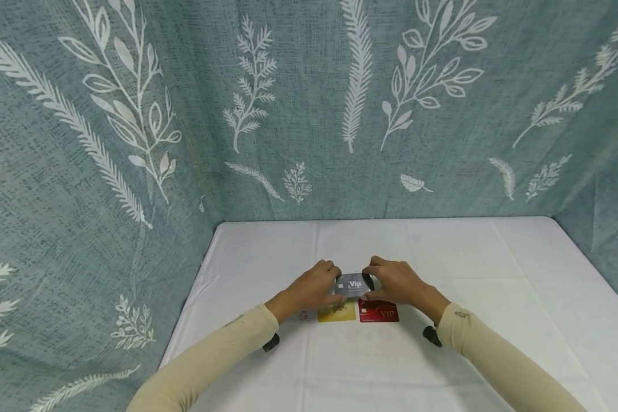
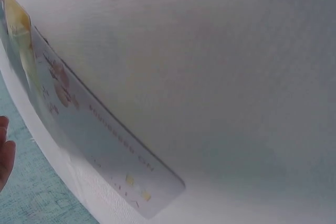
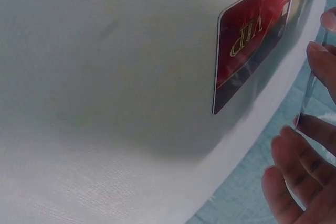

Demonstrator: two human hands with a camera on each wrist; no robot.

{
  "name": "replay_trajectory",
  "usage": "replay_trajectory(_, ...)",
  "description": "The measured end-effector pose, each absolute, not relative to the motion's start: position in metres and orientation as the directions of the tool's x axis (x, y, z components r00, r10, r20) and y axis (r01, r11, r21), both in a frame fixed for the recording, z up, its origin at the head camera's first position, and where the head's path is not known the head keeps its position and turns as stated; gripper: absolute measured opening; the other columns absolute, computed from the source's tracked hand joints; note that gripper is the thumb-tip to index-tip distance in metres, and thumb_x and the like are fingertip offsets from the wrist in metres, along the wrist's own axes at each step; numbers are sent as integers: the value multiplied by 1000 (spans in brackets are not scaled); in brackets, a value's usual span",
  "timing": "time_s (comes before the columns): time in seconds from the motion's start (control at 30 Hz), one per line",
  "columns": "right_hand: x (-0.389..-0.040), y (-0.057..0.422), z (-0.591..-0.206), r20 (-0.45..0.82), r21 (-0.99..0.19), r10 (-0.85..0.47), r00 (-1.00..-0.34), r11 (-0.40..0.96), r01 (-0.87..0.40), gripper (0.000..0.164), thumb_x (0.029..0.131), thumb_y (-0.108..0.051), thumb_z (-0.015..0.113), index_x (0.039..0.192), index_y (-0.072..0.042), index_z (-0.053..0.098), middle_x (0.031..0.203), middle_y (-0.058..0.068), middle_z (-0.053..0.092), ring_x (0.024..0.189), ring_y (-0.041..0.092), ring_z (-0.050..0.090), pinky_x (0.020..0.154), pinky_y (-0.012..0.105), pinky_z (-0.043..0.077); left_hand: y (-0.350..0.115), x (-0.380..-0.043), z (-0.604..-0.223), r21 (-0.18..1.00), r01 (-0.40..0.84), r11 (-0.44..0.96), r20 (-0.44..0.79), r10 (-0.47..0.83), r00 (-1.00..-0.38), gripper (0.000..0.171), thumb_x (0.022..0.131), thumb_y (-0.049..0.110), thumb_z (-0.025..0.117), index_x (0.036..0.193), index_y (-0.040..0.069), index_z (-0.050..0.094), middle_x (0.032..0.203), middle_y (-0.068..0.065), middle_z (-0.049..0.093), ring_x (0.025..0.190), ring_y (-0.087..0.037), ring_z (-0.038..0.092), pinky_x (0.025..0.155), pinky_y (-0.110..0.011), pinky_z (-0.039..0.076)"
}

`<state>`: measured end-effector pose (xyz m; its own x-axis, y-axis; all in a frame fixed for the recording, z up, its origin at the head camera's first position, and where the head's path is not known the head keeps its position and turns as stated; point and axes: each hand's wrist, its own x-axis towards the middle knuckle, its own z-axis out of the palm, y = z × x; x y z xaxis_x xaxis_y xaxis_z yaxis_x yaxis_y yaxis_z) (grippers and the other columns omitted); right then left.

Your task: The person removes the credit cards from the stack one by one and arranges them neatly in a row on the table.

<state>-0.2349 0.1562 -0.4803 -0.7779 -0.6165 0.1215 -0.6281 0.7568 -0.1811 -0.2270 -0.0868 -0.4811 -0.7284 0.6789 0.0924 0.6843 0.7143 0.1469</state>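
Observation:
A grey card marked "Vip" [image 1: 352, 285] is held up in front of me between both hands. My left hand [image 1: 314, 287] pinches its left end, thumb low and fingers along the top. At the opposite end my right hand [image 1: 395, 281] grips it the same way. The right wrist view catches the card edge-on [image 3: 308, 94], pinched by fingers [image 3: 310, 128]. Only some fingertips of the left hand [image 2: 5, 156] show in the left wrist view. Just below the held card, a yellow card [image 1: 336, 313] and a red VIP card [image 1: 379, 312] lie on the table.
A white flower-patterned card [image 2: 100, 129] lies left of the yellow one, partly hidden by the left wrist in the head view. White cloth covers the table [image 1: 371, 366]. A green leaf-print curtain [image 1: 309, 114] hangs behind and at the sides.

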Motion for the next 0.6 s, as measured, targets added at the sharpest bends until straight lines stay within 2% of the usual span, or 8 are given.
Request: replay_trajectory(0.6, -228, 166, -482, 125, -175, -620, -774, 754, -633, 58, 75, -49, 85, 117, -10, 73, 103, 2, 66, 68, 4, 51, 56, 22, 44, -78, -221, -482, 171, 676, 717, 70, 675, -734, 53, 90, 45, 72, 121, 2, 64, 112, -6, 62, 94, -13, 51, 82, -25, 51)
